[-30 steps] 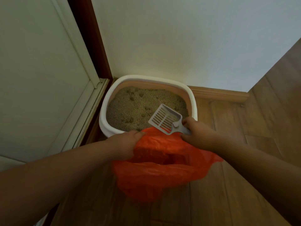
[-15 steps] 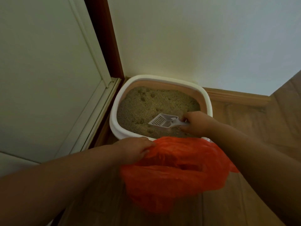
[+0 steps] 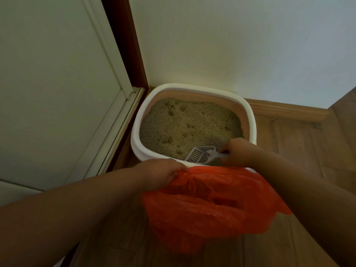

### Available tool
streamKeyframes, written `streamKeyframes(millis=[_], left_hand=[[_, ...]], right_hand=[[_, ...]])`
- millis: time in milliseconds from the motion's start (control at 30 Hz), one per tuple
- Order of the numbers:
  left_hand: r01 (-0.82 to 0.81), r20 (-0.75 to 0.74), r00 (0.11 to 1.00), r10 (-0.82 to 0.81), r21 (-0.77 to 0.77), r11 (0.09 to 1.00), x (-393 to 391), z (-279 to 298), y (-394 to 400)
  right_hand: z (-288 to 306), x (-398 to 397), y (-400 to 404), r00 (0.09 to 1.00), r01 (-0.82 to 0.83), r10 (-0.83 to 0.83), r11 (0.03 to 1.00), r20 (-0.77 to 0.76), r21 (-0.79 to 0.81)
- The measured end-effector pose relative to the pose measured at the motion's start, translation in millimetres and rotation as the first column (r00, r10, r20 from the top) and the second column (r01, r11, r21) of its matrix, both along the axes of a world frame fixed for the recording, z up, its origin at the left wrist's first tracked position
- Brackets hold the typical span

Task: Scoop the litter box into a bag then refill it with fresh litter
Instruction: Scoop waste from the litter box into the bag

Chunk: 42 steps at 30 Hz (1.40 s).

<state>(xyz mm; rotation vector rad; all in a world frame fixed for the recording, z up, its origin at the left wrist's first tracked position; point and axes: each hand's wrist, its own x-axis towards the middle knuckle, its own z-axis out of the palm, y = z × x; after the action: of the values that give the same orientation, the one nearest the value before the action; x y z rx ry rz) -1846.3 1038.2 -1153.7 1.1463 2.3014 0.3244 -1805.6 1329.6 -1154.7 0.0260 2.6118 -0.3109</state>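
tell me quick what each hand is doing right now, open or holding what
Left hand: closed, gripping the rim of the orange bag.
Right hand: closed, holding the handle of the white scoop in the litter box.

1. We see our left hand and forearm bare, with no sleeve reaching into view.
2. Our right hand and forearm are likewise bare.
3. We can make out no ring, watch or glove.
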Motion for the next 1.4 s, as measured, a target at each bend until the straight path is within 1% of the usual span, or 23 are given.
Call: streamKeyframes(millis=[167,300,400,600,700,833,900,933,1000,1067,1100,1133,1233,1333,1400], left_hand=[[-0.048,0.008,0.999,0.048,0.039,0.998,-7.5,-5.3,-2.6],[-0.055,0.015,0.998,0.054,0.043,0.998,-11.4,-5.8,-7.3],[-0.059,0.014,0.998,0.059,0.036,0.998,-14.7,-5.5,-11.1],[-0.096,0.002,0.995,0.096,0.033,0.995,-22.2,-0.6,-20.3],[-0.120,0.000,0.993,0.121,0.056,0.991,-28.9,2.8,-21.7],[-0.143,0.017,0.990,0.142,0.071,0.987,-31.9,2.4,-24.3],[-0.158,0.021,0.987,0.157,0.058,0.986,-33.2,1.6,-27.0],[-0.164,0.021,0.986,0.163,0.053,0.985,-33.8,1.7,-28.0],[-0.172,0.018,0.985,0.171,0.054,0.984,-33.9,3.6,-29.6],[-0.191,0.018,0.981,0.191,0.056,0.980,-33.9,5.5,-32.2],[-0.202,0.017,0.979,0.202,0.052,0.978,-34.0,6.3,-33.3],[-0.210,0.012,0.978,0.209,0.050,0.977,-34.0,7.2,-34.4],[-0.244,-0.002,0.969,0.245,0.069,0.967,-31.1,10.1,-37.4],[-0.263,-0.005,0.964,0.265,0.097,0.960,-25.4,13.2,-37.7],[-0.272,0.003,0.962,0.274,0.107,0.956,-20.5,15.3,-35.7]], right_hand=[[-6.6,-5.2,-12.4,1.000,-0.020,0.019,0.999,-0.022,-0.038],[-12.8,-12.7,-25.7,0.998,-0.047,0.047,0.999,-0.040,0.003],[-17.8,-20.0,-36.0,0.998,-0.021,0.020,1.000,-0.057,-0.006],[-29.1,-36.3,-57.6,0.997,0.065,-0.066,0.998,-0.040,-0.017],[-34.2,-46.0,-68.8,0.994,0.098,-0.101,0.994,-0.049,-0.053],[-42.9,-59.2,-82.5,0.991,0.128,-0.130,0.991,-0.029,-0.046],[-40.8,-65.9,-91.2,0.987,0.160,-0.162,0.985,-0.023,-0.063],[-40.6,-70.4,-95.5,0.982,0.188,-0.190,0.977,-0.010,-0.100],[-38.0,-77.9,-106.9,0.982,0.187,-0.188,0.975,0.002,-0.116],[-45.8,-87.6,-116.7,0.985,0.166,-0.170,0.980,-0.026,-0.113],[-49.4,-90.7,-122.0,0.983,0.158,-0.166,0.981,-0.071,-0.109],[-53.1,-92.6,-126.6,0.978,0.170,-0.183,0.977,-0.101,-0.132],[-59.8,-89.5,-132.7,0.976,0.164,-0.185,0.972,-0.115,-0.167],[-60.3,-77.2,-125.2,0.957,0.189,-0.236,0.948,-0.167,-0.256],[-55.0,-66.0,-116.0,0.946,0.201,-0.262,0.937,-0.193,-0.287]])
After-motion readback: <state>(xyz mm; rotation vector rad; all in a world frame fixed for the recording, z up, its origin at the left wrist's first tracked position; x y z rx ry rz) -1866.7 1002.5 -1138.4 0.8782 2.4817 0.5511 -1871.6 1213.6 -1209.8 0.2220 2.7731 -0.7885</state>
